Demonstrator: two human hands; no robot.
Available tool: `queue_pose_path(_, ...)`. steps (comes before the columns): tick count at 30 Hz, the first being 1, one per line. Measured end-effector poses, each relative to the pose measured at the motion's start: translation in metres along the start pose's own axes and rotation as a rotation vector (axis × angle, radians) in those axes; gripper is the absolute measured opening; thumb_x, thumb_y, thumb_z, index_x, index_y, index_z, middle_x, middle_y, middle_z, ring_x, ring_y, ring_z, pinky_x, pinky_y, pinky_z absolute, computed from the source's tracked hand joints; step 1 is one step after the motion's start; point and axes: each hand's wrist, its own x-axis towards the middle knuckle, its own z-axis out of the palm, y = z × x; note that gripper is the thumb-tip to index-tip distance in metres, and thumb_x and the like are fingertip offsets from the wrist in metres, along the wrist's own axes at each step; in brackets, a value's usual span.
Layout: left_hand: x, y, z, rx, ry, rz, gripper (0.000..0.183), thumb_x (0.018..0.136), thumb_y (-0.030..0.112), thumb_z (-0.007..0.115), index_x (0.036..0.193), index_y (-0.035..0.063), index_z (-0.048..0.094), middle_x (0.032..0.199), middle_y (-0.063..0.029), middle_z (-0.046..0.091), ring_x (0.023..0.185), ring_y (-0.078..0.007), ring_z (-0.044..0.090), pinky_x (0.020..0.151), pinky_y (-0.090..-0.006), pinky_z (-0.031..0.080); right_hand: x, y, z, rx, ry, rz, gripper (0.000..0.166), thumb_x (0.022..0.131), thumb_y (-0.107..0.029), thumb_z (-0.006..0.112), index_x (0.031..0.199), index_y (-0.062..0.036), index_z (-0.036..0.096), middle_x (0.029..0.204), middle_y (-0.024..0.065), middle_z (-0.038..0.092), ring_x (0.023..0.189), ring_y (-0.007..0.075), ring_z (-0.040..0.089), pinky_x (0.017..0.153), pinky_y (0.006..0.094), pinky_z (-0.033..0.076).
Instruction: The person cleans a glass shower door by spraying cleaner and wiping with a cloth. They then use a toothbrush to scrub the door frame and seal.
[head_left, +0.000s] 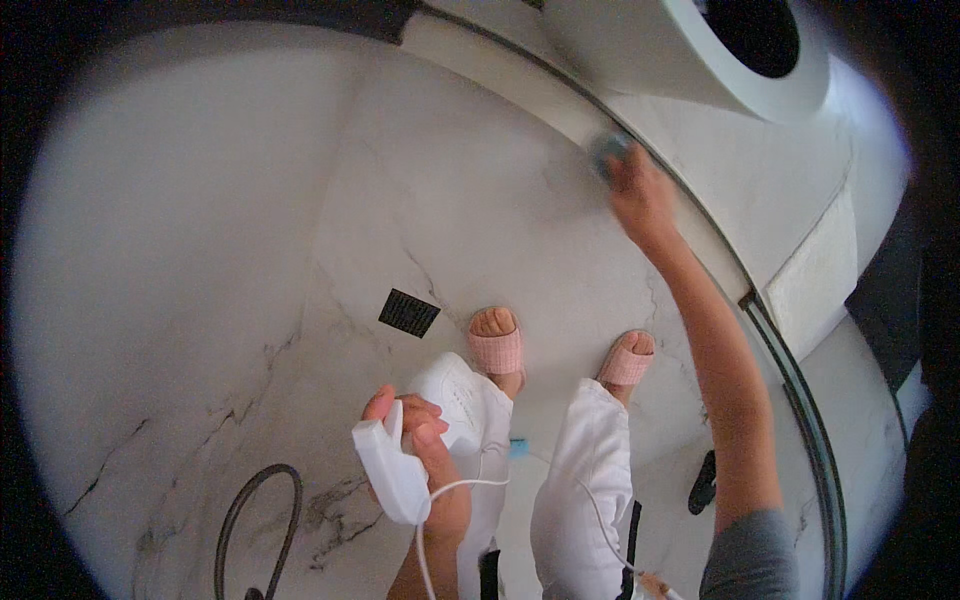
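In my left hand (435, 427) is a white trigger spray bottle (454, 394); its spray head (394, 476) points away from my body. My fingers wrap the neck below the head. Stretched out to the far right, my right hand (645, 195) grips a small blue-green scrubbing pad or brush (611, 154), blurred and partly covered by the fingers. It rests against the pale curved sill (517, 79) where the marble-patterned floor (450, 195) ends.
A black drain grate (409, 313) lies left of my pink slippers (496, 351). Along the right curves a metal track (806, 435). Beyond stand a white rounded fixture (645, 52) and a white mat (817, 259). A grey hose (300, 491) loops lower left. A thin white cable (592, 499) crosses my legs.
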Motion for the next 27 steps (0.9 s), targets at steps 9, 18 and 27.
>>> queue_pose_path(9,0.009,0.011,0.001,-0.059,-0.181,0.011,0.049,0.092,0.029,0.051,0.123,-0.0058,0.035,0.077,-0.0062,0.051,0.078,-0.0188,0.051,0.085,-0.043,0.041,0.107,-0.166,0.042,0.034,0.27,-0.242,0.027,0.083,-0.025,0.057,0.092,0.0004,0.058,0.082,0.0212,0.065,0.078,0.0402,0.063,0.073,0.0483,0.05)
queue_pose_path(18,0.006,0.006,0.004,0.068,-0.159,0.028,0.054,0.093,0.035,0.05,0.123,-0.0058,0.032,0.076,-0.0061,0.051,0.082,-0.0202,0.051,0.086,-0.0415,0.04,0.138,-0.166,0.037,-0.134,0.119,-0.535,0.028,0.082,-0.025,0.057,0.09,0.0011,0.062,0.083,0.0226,0.065,0.078,0.0377,0.065,0.073,0.0432,0.052)
queue_pose_path(27,0.016,-0.005,-0.004,-0.107,-0.243,0.002,0.047,0.092,0.027,0.051,0.122,-0.0059,0.035,0.078,-0.0066,0.052,0.083,-0.0184,0.051,0.085,-0.0416,0.041,0.012,-0.08,0.04,-0.177,-0.113,-0.149,0.028,0.09,-0.028,0.049,0.097,-0.0007,0.049,0.076,0.0237,0.062,0.075,0.0398,0.062,0.065,0.0483,0.048)
